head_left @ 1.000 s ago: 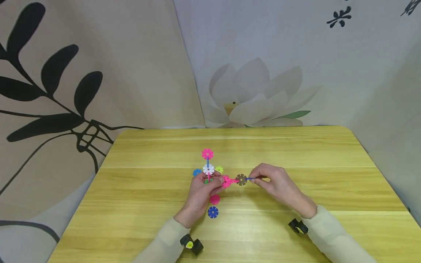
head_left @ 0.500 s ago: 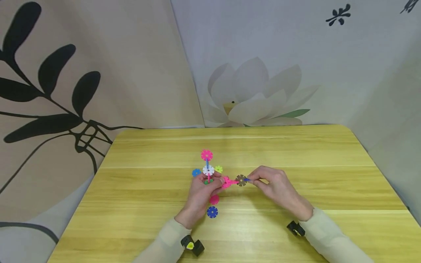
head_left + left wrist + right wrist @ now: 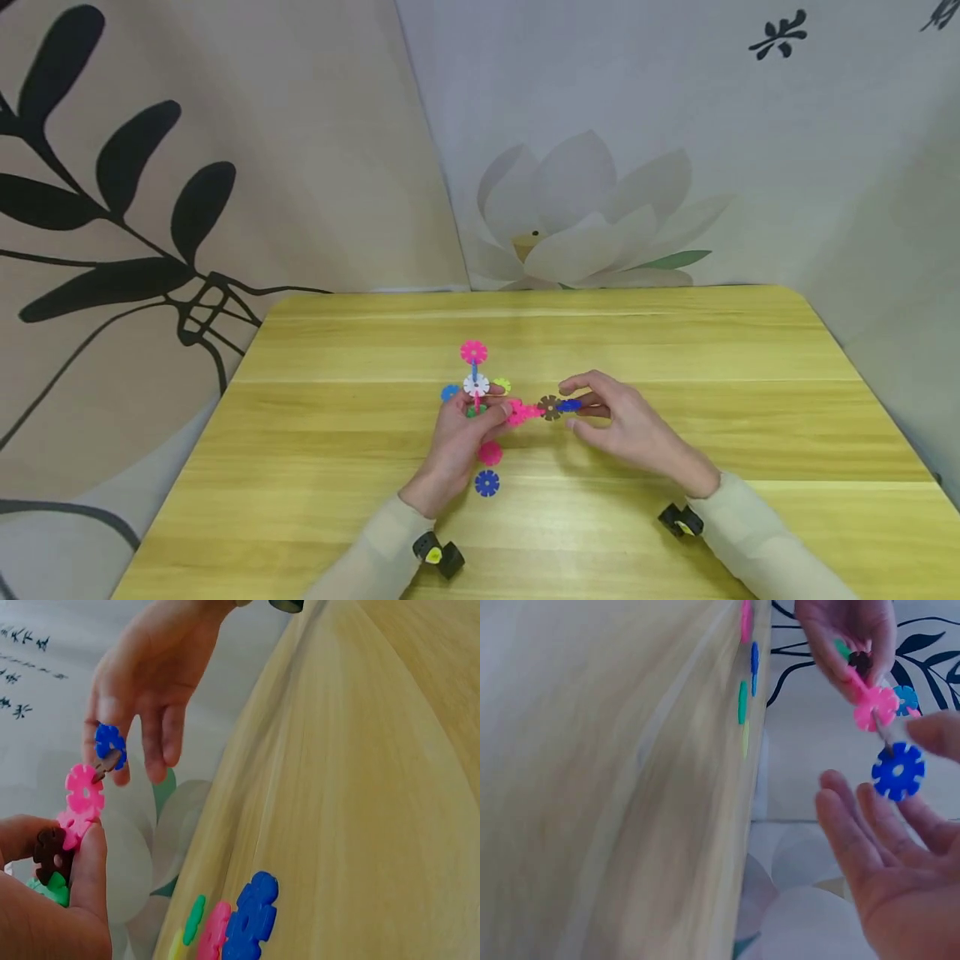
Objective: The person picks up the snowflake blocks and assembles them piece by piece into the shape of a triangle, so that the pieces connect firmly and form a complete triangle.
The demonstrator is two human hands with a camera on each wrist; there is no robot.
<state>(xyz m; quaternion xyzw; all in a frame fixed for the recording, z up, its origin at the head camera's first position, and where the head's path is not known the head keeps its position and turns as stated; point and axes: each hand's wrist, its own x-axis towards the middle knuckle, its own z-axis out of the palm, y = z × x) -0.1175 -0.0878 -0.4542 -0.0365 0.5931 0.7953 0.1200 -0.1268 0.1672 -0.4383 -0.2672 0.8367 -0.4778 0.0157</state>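
Observation:
My left hand (image 3: 457,442) pinches a chain of slotted plastic snowflake discs between thumb and fingers. At the hold are a brown disc (image 3: 51,851) and a green disc (image 3: 52,889). Rightward from the fingers run pink discs (image 3: 516,412), a brown disc (image 3: 550,407) and a blue disc (image 3: 570,406) at the end. My right hand (image 3: 637,421) is around this blue disc, its thumb and fingers spread apart. Beyond the left hand show a white disc (image 3: 476,384), a pink disc (image 3: 473,352) and a light blue disc (image 3: 450,392).
On the wooden table (image 3: 337,467) lie a dark blue disc (image 3: 487,482), a pink disc (image 3: 491,452), a green disc (image 3: 193,920) and a yellow disc (image 3: 502,386). A printed cloth backdrop (image 3: 600,125) stands behind the table's far edge.
My right thumb and fingers have parted from their pinch on the end blue disc, which stays attached to the brown one. The left hand keeps its hold, nearly still.

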